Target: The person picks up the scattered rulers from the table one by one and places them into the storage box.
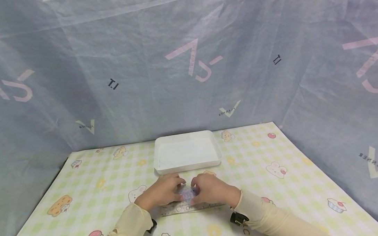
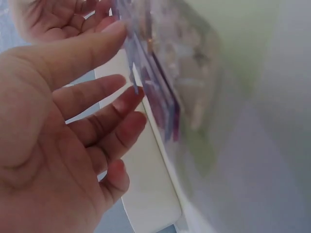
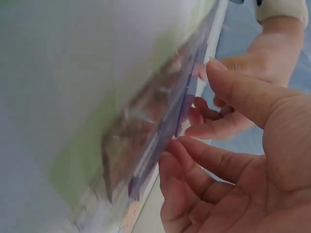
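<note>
Two bare hands meet over a small stack of clear flat pieces on the table. A purplish clear piece (image 1: pixel 187 193) lies between the fingertips, on a long clear printed strip (image 1: pixel 186 207) with fine marks along its near edge. My left hand (image 1: pixel 164 190) holds the stack from the left; the thumb (image 2: pixel 109 41) is at its near side and the fingertips are at its far edge. My right hand (image 1: pixel 210 189) holds it from the right, with several fingers (image 3: pixel 175 167) bent at the edge. In both wrist views the stacked pieces (image 3: pixel 146 160) appear edge-on and blurred.
A white shallow tray (image 1: pixel 187 169) stands just beyond the hands. The table has a green-and-white checked cloth (image 1: pixel 95 208) with cartoon prints. Grey-blue fabric (image 1: pixel 138 109) hangs behind and at both sides. Dark straps (image 1: pixel 239 218) sit on the wrists.
</note>
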Demonstrator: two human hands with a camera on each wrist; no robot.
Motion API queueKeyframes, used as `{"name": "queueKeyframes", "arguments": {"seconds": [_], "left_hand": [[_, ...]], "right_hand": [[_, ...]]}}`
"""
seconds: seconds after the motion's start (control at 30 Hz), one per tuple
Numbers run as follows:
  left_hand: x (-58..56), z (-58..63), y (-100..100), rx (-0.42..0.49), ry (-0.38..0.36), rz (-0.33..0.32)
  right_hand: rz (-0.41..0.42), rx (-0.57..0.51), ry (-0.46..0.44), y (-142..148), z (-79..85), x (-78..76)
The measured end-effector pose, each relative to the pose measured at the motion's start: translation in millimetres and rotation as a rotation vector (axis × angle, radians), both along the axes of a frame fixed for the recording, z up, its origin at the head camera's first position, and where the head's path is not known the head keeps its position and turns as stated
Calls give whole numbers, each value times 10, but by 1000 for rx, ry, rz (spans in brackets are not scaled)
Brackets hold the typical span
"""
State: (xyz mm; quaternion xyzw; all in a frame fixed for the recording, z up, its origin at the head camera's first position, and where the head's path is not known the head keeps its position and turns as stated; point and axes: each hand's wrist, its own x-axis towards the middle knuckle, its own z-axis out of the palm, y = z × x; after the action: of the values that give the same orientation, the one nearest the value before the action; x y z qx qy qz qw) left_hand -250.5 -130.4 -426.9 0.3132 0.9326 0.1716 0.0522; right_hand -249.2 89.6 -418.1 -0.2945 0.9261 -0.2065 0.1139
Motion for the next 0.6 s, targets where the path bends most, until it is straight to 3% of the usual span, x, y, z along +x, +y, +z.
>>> {"name": "queueKeyframes", "arguments": {"seconds": [0.27, 0.6], "left_hand": [[15, 37, 43, -7, 32, -17], [60, 31, 74, -9, 22, 3]], "right_hand": [[3, 47, 82, -63, 10, 102], [10, -4, 50, -118, -28, 150]]}}
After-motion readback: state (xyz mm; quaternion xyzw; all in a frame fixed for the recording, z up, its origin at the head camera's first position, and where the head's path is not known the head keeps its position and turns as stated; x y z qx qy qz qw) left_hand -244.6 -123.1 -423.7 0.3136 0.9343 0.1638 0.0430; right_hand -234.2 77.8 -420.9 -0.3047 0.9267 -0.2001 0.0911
